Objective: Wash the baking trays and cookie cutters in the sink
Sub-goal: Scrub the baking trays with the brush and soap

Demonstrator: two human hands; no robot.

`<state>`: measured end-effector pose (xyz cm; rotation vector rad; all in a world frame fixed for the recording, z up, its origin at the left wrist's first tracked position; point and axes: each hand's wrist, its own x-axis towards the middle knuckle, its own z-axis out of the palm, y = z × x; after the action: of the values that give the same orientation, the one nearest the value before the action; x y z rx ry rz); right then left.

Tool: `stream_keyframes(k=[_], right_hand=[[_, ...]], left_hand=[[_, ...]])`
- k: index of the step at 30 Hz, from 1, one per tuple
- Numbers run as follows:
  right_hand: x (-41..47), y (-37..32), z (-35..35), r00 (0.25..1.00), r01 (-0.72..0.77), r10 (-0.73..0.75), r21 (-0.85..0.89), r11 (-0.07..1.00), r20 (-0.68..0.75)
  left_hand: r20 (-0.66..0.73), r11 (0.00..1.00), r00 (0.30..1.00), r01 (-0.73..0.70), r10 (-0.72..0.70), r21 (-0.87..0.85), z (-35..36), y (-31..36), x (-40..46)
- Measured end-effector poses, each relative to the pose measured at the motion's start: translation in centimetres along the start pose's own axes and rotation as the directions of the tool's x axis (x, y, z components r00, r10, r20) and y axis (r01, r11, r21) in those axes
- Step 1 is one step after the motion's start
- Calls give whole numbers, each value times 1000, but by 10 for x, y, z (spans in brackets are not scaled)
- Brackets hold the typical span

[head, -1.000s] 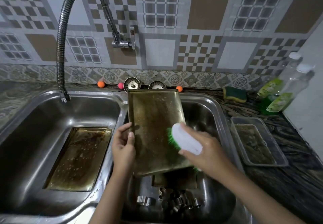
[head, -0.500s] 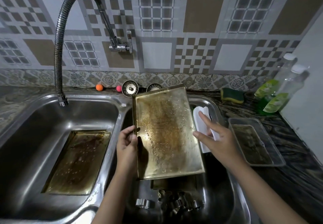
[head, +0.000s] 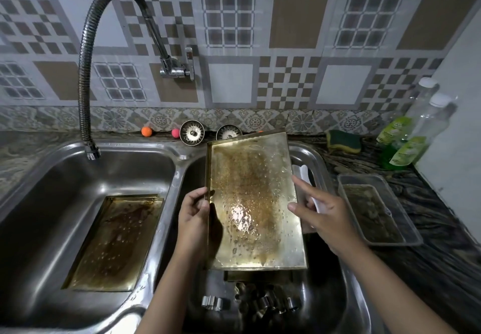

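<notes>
The left hand (head: 194, 212) pinched the wet, stiff, likely slippery baking tray (head: 253, 203) by its left rim; the right hand (head: 321, 216), at the opposite rim, held a white brush (head: 307, 182).

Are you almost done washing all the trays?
Nothing looks done. The left hand holds a tray with brown stains; the right hand holds the brush. Left: a stained tray in the other basin and the cutters.
</notes>
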<state>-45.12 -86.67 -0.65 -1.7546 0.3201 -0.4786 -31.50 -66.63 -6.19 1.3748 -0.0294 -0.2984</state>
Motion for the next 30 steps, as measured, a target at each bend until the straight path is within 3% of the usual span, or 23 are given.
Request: stream_keyframes(k=[4,7,9,13,16,21,24,27,30], right_hand=[[1,-4,10,994,-74,86,158,985,-70],[-1,-1,15,978,-123,148,169,978,-144],[-3,3,19,971,-138,163,145,980,-173],[-10,12,27,977,-131,143,85,988,-157],[-17,16,31,991,-97,100,39,995,-92],[-21,18,37,992,-18,23,38,999,-122],[-23,21,38,991,-25,38,100,995,-130],[-18,20,31,998,-8,9,19,1000,-67],[9,22,13,996,-81,76,-83,993,-55]], left_hand=[[62,990,998,11,-19,138,13,-2,-3],[172,890,985,-78,0,450,20,-6,-8],[261,838,965,-156,17,523,25,-1,-16],[492,889,867,-163,-77,428,55,26,-44],[564,915,817,-132,-116,380,64,30,-56],[518,956,854,-110,-49,271,62,27,-62],[455,940,890,-185,36,287,55,21,-60],[431,921,889,-287,153,264,43,19,-61],[417,956,896,-239,150,169,33,15,-63]])
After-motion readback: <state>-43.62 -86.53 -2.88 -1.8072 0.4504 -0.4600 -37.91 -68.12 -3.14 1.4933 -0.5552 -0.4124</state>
